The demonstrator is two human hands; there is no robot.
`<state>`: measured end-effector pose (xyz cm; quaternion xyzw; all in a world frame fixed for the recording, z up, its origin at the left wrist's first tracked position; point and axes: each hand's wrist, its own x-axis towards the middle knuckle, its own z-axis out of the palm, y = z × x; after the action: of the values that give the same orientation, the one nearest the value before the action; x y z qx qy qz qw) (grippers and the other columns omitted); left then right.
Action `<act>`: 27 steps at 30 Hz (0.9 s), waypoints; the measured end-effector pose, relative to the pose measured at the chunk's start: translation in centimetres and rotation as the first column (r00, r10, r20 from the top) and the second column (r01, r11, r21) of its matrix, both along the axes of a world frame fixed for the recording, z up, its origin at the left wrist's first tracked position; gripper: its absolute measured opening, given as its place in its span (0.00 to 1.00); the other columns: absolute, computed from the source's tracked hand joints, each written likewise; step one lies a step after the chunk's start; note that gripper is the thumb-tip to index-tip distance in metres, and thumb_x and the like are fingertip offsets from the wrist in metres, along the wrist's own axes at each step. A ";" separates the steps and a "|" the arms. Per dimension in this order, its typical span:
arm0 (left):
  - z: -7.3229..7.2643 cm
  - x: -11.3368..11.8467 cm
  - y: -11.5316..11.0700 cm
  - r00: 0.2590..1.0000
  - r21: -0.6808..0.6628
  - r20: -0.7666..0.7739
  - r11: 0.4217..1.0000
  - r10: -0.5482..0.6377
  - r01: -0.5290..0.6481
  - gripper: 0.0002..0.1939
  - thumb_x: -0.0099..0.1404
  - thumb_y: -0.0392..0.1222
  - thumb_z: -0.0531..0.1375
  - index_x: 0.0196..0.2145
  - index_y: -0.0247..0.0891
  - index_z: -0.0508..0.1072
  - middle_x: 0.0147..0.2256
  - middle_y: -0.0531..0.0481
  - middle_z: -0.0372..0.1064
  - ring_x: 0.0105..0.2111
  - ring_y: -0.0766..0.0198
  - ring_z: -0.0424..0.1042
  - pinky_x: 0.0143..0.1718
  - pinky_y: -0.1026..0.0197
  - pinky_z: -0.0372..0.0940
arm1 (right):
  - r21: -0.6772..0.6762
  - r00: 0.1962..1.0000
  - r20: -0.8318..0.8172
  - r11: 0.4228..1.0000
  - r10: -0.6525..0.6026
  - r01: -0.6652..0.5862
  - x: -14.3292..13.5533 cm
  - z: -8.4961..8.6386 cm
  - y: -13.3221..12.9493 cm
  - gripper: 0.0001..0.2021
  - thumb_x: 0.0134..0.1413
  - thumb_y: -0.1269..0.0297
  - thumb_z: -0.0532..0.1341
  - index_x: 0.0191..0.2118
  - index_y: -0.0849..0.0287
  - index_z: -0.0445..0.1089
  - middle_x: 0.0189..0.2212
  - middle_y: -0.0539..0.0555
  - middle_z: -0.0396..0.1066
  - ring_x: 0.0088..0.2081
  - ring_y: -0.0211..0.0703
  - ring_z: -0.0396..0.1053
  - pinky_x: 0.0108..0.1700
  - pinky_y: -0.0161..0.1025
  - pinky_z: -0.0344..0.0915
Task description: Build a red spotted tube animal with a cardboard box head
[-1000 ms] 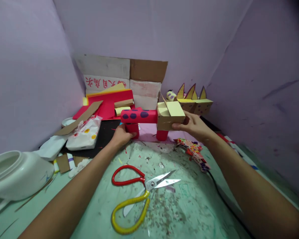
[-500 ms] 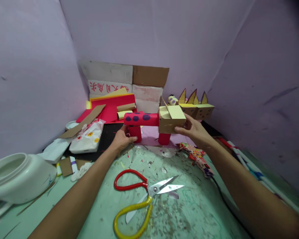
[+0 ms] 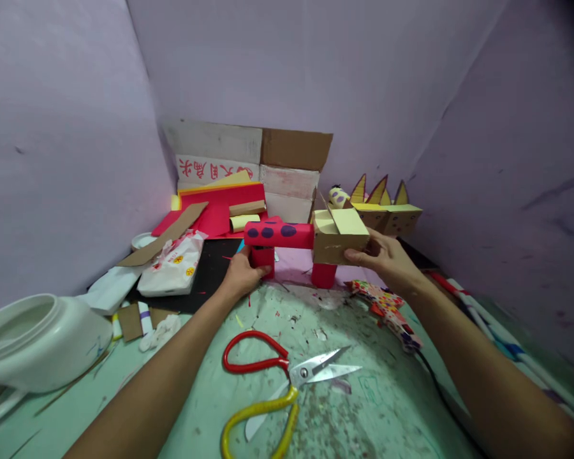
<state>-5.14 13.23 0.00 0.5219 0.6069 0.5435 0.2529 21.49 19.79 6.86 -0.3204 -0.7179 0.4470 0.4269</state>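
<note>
My left hand (image 3: 245, 274) is closed around an upright red paper tube (image 3: 264, 261). On top of that tube lies the left end of a horizontal red tube with purple spots (image 3: 278, 234). Its right end meets a small cardboard box (image 3: 342, 247) with pale yellow paper on its top flaps. A second upright red tube (image 3: 324, 275) stands beneath the box. My right hand (image 3: 387, 258) grips the box at its right side, thumb on the front and fingers behind. Nearer to me, scissors (image 3: 304, 373) with one red and one yellow handle lie with their blades apart.
A glue gun (image 3: 387, 309) in floral wrapping lies right, its black cord running forward. Behind it is a cardboard figure with yellow spikes (image 3: 397, 220). Left are a white teapot-like pot (image 3: 76, 338) and a tissue pack (image 3: 172, 268). Red sheets (image 3: 210, 220) lie at the back.
The view has shifted slightly, so everything appears a little further right and lower. Both hands keep the same hold on the red tube and the box.
</note>
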 end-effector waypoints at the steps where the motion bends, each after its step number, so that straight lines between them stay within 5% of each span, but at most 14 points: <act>1: -0.1 0.1 -0.1 1.000 -0.001 -0.015 1.000 0.002 -0.002 0.24 0.45 0.37 0.65 0.42 0.36 0.67 0.37 0.47 0.73 0.36 0.56 0.72 0.40 0.55 0.67 | 0.000 1.000 -0.014 1.000 0.000 0.000 0.1 -0.3 0.0 0.27 0.38 0.61 0.68 0.49 0.56 0.68 0.52 0.53 0.68 0.54 0.54 0.63 0.55 0.49 0.60; 8: -0.7 0.3 -0.5 0.996 -0.019 -0.088 1.000 -0.007 0.006 0.25 0.47 0.39 0.65 0.44 0.36 0.67 0.39 0.46 0.73 0.38 0.56 0.72 0.42 0.55 0.66 | -0.031 0.999 -0.043 0.999 0.007 -0.008 0.8 -1.0 -0.1 0.28 0.39 0.61 0.68 0.50 0.56 0.67 0.50 0.54 0.70 0.52 0.52 0.66 0.52 0.47 0.63; 15: 0.0 0.8 -0.6 0.995 -0.015 -0.101 1.000 -0.005 0.004 0.29 0.47 0.41 0.66 0.47 0.35 0.64 0.40 0.45 0.73 0.37 0.58 0.73 0.38 0.58 0.68 | -0.016 0.999 0.017 0.999 0.040 -0.040 0.3 0.1 -0.4 0.30 0.40 0.63 0.68 0.54 0.55 0.65 0.55 0.53 0.65 0.54 0.52 0.63 0.56 0.48 0.60; 27: 1.0 0.6 -1.2 0.976 -0.054 -0.195 0.993 0.093 -0.105 0.22 0.48 0.35 0.63 0.43 0.36 0.67 0.36 0.46 0.74 0.35 0.56 0.73 0.37 0.58 0.66 | -0.036 0.999 0.035 0.999 -0.018 0.019 0.0 0.5 -0.7 0.31 0.37 0.62 0.69 0.52 0.56 0.65 0.50 0.54 0.69 0.50 0.53 0.67 0.52 0.48 0.64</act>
<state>-4.54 12.04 0.97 0.5326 0.6709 0.4826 0.1823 21.49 19.04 7.40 -0.3425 -0.7138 0.4504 0.4127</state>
